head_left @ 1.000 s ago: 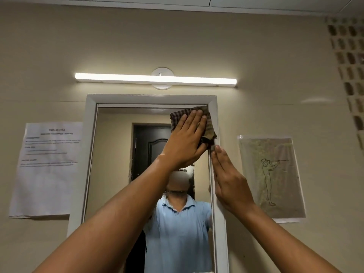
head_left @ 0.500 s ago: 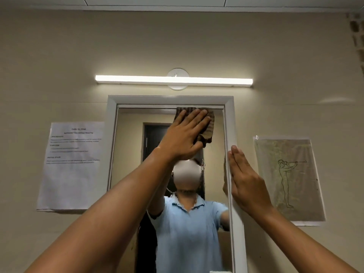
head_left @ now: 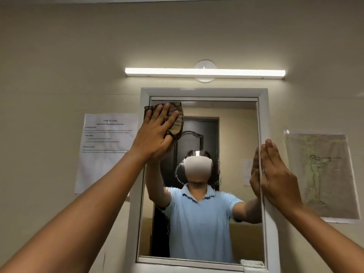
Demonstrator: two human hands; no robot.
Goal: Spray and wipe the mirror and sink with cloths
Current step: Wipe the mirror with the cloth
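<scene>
Here, left hand [head_left: 155, 134] pressing cloth [head_left: 177, 124], mirror [head_left: 238, 134]

The mirror [head_left: 199, 194] glass lies open between the hands, from mid-height to its lower edge. Its raised white frame [head_left: 204, 92] hems every side. The left hand [head_left: 155, 133] and cloth [head_left: 177, 123] fill the top-left corner, the right hand [head_left: 275, 174] covers the right edge, and a light bar [head_left: 204, 72] juts just above.

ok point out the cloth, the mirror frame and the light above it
cloth [head_left: 177, 125], head view, striped fold at its edge
mirror frame [head_left: 204, 93], head view, top white bar
light [head_left: 157, 71], head view, left half of the glowing tube
</scene>
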